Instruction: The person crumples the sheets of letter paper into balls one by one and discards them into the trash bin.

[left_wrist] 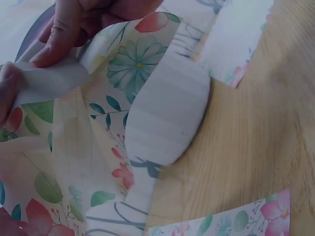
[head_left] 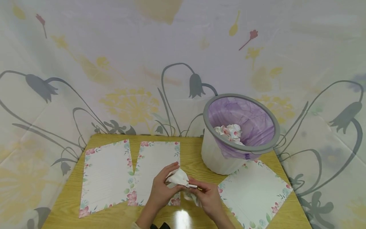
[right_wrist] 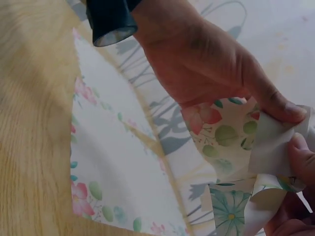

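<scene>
Over the near middle of the table, both hands hold one floral-bordered sheet of paper (head_left: 178, 176), bent and partly crumpled. My left hand (head_left: 161, 189) grips its left side with curled fingers. On the other side my right hand (head_left: 209, 196) pinches a folded edge between thumb and fingers. In the left wrist view the held paper (left_wrist: 135, 66) hangs in bent flaps with printed flowers and leaves. The right wrist view shows the paper (right_wrist: 224, 130) creased, its white folded part between thumbs. Some fingers are hidden behind the paper.
Two floral-bordered sheets lie flat to the left, an outer sheet (head_left: 107, 178) and an inner sheet (head_left: 155, 165). Another sheet (head_left: 254, 194) lies askew at the right, by a white bin (head_left: 214, 159) with a purple liner (head_left: 257, 124). Crumpled paper (head_left: 233, 132) sits inside. Patterned cloth (head_left: 128, 63) hangs behind.
</scene>
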The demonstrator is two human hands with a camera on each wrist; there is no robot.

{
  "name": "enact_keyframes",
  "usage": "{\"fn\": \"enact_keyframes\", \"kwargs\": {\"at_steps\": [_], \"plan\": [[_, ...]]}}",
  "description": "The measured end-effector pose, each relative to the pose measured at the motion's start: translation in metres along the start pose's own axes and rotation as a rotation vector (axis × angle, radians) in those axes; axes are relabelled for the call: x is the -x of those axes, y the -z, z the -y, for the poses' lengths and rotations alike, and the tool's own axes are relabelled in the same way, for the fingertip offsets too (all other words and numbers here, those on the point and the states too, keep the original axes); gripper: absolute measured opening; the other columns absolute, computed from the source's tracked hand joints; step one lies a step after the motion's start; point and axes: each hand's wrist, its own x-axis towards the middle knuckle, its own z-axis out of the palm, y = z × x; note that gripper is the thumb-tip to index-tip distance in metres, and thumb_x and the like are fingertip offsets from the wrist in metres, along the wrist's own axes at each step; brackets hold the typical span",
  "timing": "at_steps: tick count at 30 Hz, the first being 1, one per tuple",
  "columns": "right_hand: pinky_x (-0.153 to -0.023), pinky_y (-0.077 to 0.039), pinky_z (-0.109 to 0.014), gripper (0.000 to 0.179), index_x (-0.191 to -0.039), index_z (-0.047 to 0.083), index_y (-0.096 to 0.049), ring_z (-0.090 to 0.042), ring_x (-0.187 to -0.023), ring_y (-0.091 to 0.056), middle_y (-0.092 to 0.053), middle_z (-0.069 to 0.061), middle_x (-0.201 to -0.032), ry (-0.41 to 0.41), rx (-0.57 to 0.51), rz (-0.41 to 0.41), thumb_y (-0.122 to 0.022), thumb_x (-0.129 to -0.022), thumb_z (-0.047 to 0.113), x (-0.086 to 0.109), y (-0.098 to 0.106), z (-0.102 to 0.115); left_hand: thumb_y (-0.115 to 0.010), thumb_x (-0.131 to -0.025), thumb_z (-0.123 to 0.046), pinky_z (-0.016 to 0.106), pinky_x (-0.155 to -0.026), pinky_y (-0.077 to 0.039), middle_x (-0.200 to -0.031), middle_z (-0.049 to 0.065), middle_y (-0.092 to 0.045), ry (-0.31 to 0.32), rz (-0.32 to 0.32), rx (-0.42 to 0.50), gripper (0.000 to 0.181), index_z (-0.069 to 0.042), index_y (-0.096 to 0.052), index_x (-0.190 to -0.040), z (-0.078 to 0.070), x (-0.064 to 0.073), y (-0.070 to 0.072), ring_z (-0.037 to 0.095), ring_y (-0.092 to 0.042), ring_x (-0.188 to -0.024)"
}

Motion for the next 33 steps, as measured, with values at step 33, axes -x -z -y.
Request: {"fn": "enact_keyframes", "kwargs": {"at_steps": [33], "plan": [[-0.106,-0.041,-0.029,0.086,-0.156,0.008,-0.033,-0.034,-0.145,-0.024,-0.016,-0.011,-0.164,-0.076,0.011,0.258,-0.080,-0.083,0.010,-0.008,0.005,-0.006,-0.075,-0.082,0.010,0.039,-0.063,-0.060,-0.105,0.024,-0.071,-0.046,0.106,0.356,0.024,0.005,-0.072,-0.105,-0.014,-0.002,0.006,0.022,-0.072,-0.088]]}}
